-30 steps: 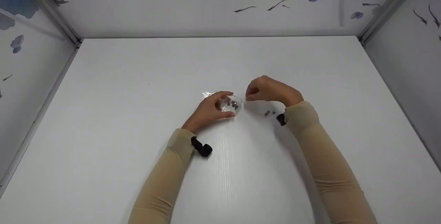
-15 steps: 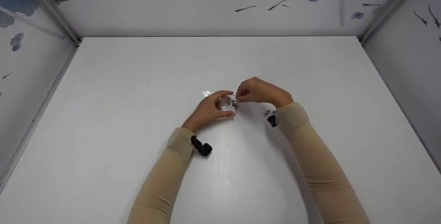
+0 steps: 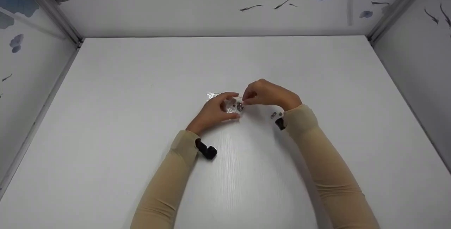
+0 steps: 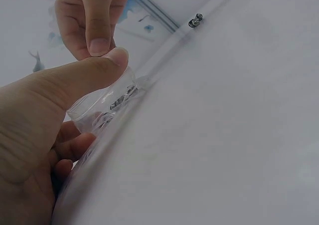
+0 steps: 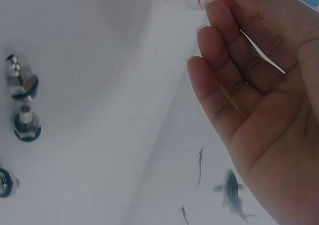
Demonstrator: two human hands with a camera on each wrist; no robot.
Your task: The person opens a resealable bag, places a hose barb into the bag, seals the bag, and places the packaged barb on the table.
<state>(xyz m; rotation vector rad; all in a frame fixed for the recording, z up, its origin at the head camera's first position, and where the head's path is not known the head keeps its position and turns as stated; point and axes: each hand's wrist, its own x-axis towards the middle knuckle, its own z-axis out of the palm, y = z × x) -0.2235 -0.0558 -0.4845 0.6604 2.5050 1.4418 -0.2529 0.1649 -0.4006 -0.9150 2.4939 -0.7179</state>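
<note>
A small clear plastic zip bag (image 3: 231, 107) lies at the middle of the table, with several shiny metal fittings (image 3: 240, 106) inside. My left hand (image 3: 214, 110) holds the bag from its left side, thumb and forefinger spread along its mouth. In the left wrist view, the left thumb (image 4: 94, 78) lies along the bag's rim. My right hand (image 3: 267, 93) is at the bag's right side, thumb and forefinger pinching at its rim. A red line on the rim shows beside the right fingertips (image 5: 212, 10) in the right wrist view. Anything small between them is hidden.
Several loose metal fittings (image 3: 273, 115) lie on the white table (image 3: 148, 123), right of the bag and close to the right wrist's black camera (image 3: 280, 123). Patterned panels (image 3: 197, 10) enclose the table at the back and sides.
My right hand has come left from beside the bag to its rim. The bag's mouth looks narrower, and the fittings inside have shifted slightly. My left hand has stayed in place.
</note>
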